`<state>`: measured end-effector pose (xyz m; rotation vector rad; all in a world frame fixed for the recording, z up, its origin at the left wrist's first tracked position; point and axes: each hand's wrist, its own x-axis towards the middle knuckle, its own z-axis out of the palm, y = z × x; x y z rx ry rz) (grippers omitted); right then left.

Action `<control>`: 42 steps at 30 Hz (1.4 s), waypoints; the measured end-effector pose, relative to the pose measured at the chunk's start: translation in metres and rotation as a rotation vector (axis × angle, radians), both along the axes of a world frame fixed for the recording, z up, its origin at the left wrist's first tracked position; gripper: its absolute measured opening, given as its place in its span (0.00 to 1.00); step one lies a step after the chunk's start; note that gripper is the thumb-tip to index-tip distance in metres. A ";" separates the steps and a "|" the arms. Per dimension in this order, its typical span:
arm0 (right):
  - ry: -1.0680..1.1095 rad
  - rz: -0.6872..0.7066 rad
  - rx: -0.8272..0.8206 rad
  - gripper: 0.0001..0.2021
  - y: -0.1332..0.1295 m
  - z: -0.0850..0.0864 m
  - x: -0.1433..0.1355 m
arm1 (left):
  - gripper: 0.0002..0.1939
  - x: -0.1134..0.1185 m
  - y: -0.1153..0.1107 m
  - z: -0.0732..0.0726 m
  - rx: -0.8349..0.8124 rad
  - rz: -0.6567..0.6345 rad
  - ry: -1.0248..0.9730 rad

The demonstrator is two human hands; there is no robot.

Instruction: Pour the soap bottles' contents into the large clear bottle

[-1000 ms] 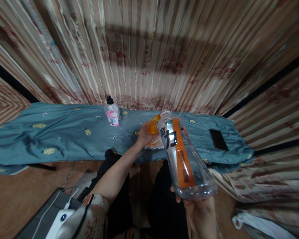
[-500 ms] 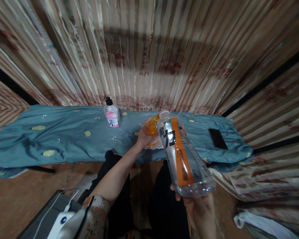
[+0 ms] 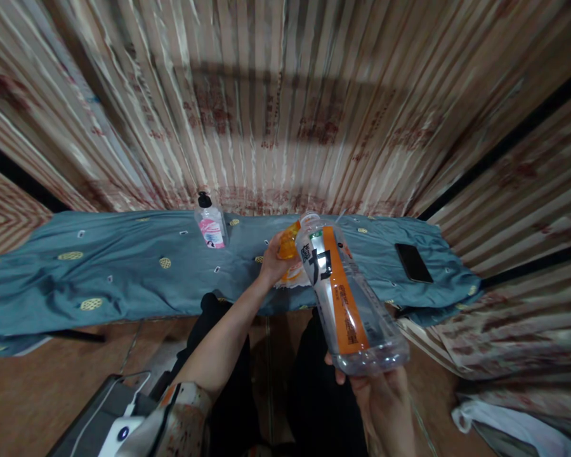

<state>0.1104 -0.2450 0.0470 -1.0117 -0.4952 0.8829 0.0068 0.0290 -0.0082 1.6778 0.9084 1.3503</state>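
My right hand grips a large clear plastic bottle near its base, fingers bent under it. The bottle has an orange and silver label and lies tilted, its neck pointing away from me and its base raised toward me. My left hand is closed around a small orange see-through container, held right by the bottle's mouth; whether the two touch I cannot tell. Beneath them a white and orange wrapper or packet lies on the cloth, partly hidden by the left hand and the bottle.
A blue-green cloth with pineapple prints covers the narrow table. A pump bottle with a pink label stands left of my hands. To the right lies a black phone. Striped curtains hang behind, and a white device with a cable is lower left.
The view has shifted slightly, so the table sits a little lower at left. Both hands keep their grips, and the bottle stays tilted toward the orange container.
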 end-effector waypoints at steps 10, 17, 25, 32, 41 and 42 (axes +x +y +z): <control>0.029 -0.021 0.021 0.16 0.000 -0.004 -0.004 | 0.29 -0.001 0.002 -0.001 -0.054 0.009 -0.013; 0.029 -0.022 0.010 0.16 0.001 0.000 -0.006 | 0.30 0.000 0.007 -0.008 -0.068 0.014 -0.035; 0.002 -0.032 -0.006 0.16 -0.003 -0.010 -0.004 | 0.31 0.002 0.004 -0.003 -0.069 0.044 -0.015; 0.014 -0.035 0.020 0.18 -0.002 -0.008 -0.005 | 0.30 0.002 0.004 -0.004 -0.065 0.044 -0.016; 0.027 -0.025 0.028 0.17 -0.001 -0.005 -0.006 | 0.29 0.002 0.002 0.001 -0.064 0.048 -0.004; 0.033 -0.029 0.026 0.17 -0.001 -0.003 -0.006 | 0.28 0.002 0.002 0.002 -0.061 0.045 -0.004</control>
